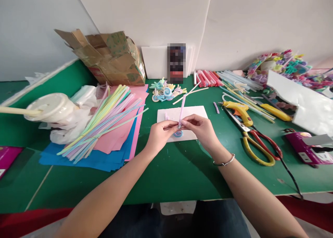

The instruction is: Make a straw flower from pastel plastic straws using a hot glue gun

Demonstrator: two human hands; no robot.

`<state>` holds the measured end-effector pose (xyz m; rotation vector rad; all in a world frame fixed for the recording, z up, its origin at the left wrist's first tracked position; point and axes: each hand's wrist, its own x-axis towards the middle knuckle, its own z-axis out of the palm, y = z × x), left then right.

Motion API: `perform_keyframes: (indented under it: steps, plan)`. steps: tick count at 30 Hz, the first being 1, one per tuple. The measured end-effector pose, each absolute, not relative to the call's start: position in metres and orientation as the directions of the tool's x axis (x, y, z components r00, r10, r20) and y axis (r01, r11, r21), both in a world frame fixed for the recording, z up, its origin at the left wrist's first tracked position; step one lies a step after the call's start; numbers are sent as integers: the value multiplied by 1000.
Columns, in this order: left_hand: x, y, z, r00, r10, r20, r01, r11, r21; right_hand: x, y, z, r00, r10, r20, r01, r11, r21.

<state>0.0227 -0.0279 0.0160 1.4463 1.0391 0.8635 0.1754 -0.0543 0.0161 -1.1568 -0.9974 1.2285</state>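
My left hand (164, 132) and my right hand (199, 127) meet above a white board (199, 113), fingertips pinched together. Between them rises a lilac pipe cleaner (182, 108), close to upright, with its lower end hidden by my fingers. Just below the fingertips shows a blue pipe-cleaner coil (178, 134); whether it is joined to the lilac stem I cannot tell. A small pale lilac piece (166, 116) stands on the board behind my left hand. Farther back lies a pile of pastel curled pipe-cleaner shapes (166, 90).
Left are pastel pipe cleaners (104, 123) on pink and blue sheets, a lidded cup (50, 108) and a cardboard box (114, 63). Right are a yellow glue gun (239, 109), scissors (256, 144) with a dark cord close by, a yellow-handled cutter (277, 112) and a white foam piece (309, 106).
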Motion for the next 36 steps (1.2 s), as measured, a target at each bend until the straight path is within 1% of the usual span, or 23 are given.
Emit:
perform_keyframes:
  steps: [5, 10, 19, 28, 32, 36]
  plan:
    - [23, -28, 17, 332, 941, -68, 131, 25, 991, 177, -54, 15, 92, 992, -89, -207, -69, -976]
    - [23, -27, 16, 329, 942, -65, 142, 19, 990, 177, -54, 15, 82, 990, -118, -195, -100, -976]
    - [22, -27, 14, 314, 947, -65, 118, 29, 993, 176, -53, 14, 79, 989, -121, -239, -99, -966]
    - [21, -28, 15, 320, 947, -14, 198, -52, 979, 176, -55, 14, 107, 992, -73, -128, -60, -990]
    - [21, -30, 16, 313, 950, 3, 251, -86, 964, 175, -55, 14, 114, 990, -83, -106, -71, -992]
    - [21, -30, 19, 340, 940, 11, 268, -108, 957, 175, -55, 14, 122, 987, -106, -80, -97, -992]
